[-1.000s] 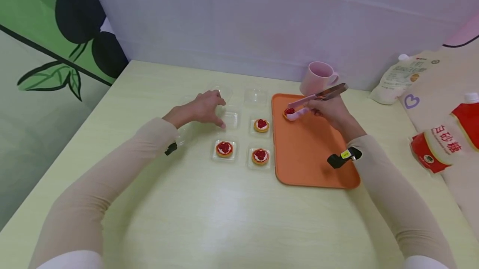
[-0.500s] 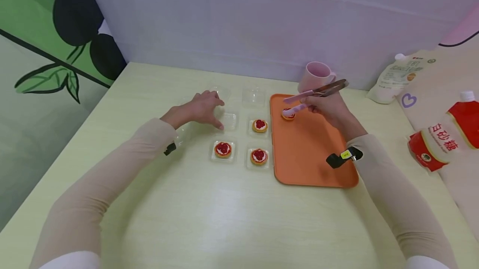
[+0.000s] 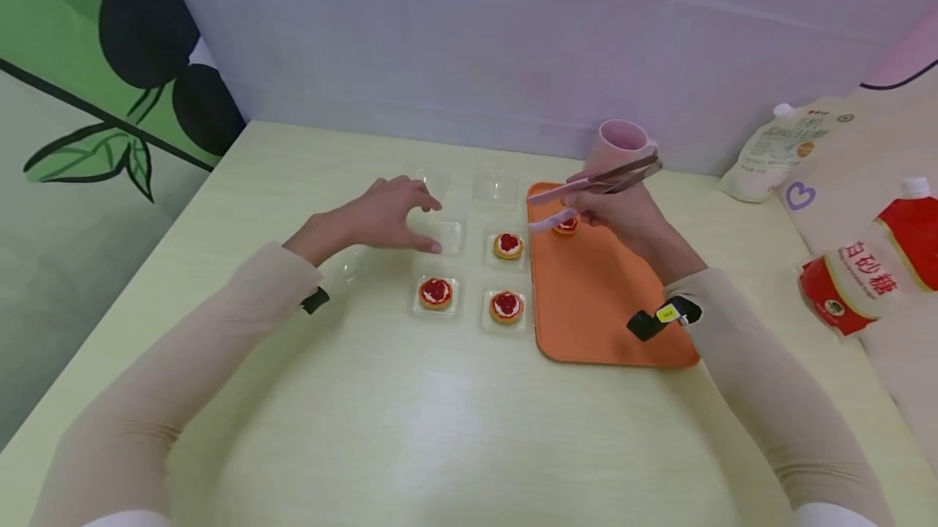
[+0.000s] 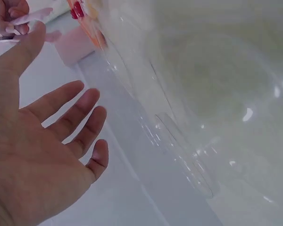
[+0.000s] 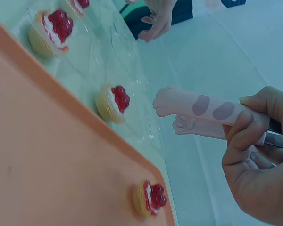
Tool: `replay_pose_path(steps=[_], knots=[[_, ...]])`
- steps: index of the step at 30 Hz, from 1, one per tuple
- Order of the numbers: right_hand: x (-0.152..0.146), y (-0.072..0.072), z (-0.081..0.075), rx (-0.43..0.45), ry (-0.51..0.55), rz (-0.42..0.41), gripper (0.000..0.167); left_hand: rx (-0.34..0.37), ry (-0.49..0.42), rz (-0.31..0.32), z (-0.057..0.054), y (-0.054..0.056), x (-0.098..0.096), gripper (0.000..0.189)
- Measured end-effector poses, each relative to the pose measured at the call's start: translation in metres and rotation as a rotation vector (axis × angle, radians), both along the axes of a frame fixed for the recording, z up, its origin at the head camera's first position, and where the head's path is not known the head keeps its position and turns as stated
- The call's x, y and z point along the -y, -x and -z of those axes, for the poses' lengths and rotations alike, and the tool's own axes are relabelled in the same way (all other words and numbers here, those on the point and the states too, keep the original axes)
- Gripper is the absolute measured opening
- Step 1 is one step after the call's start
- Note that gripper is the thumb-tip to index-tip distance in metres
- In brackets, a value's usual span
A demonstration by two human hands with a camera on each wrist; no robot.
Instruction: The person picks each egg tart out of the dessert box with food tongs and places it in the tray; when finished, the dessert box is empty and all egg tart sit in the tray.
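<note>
My left hand hovers by a clear plastic container, thumb and fingers spread. In the left wrist view, nothing lies in its palm. My right hand grips pink tongs with paw-shaped tips. Those tips stand apart over the left rim of the orange tray, with nothing between them. One berry-topped tart lies on the tray near its far left corner, partly behind the tongs in the head view. Other tarts sit in clear containers: a front left tart, a front right tart and a middle tart.
Further clear containers stand behind, among them a back right container. Beyond the tray is a pink mug. A white spouted pouch and a red-and-white sugar bag stand along the right side. A wall cloth borders the table's far edge.
The tongs have moved left, off the tart on the tray, which stays where it was. My left hand has drawn slightly left, fingers still spread.
</note>
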State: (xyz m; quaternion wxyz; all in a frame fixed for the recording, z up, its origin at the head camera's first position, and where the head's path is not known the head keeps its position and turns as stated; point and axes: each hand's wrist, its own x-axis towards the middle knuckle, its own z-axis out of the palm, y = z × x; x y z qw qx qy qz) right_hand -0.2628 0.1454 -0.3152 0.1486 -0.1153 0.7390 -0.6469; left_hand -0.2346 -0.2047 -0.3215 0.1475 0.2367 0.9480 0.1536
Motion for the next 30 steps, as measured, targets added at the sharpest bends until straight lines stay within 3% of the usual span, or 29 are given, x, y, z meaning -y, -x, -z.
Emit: replay_pose_path(steps=[6, 12, 19, 30], knots=[[0.020, -0.016, -0.004, 0.051, -0.029, -0.072, 0.023, 0.024, 0.070, 0.087, -0.002, -0.024, -0.002, 0.072], [0.046, -0.028, -0.003, 0.043, -0.081, -0.187, 0.025, 0.054, 0.125, 0.096, 0.002, -0.038, -0.004, 0.078], [0.077, -0.043, 0.003, 0.099, -0.125, -0.274, 0.031, 0.054, 0.141, 0.132, 0.009, -0.046, -0.005, 0.086], [0.108, -0.055, 0.012, 0.045, -0.184, -0.319, 0.026, 0.059, 0.147, 0.153, 0.010, -0.049, -0.008, 0.079]])
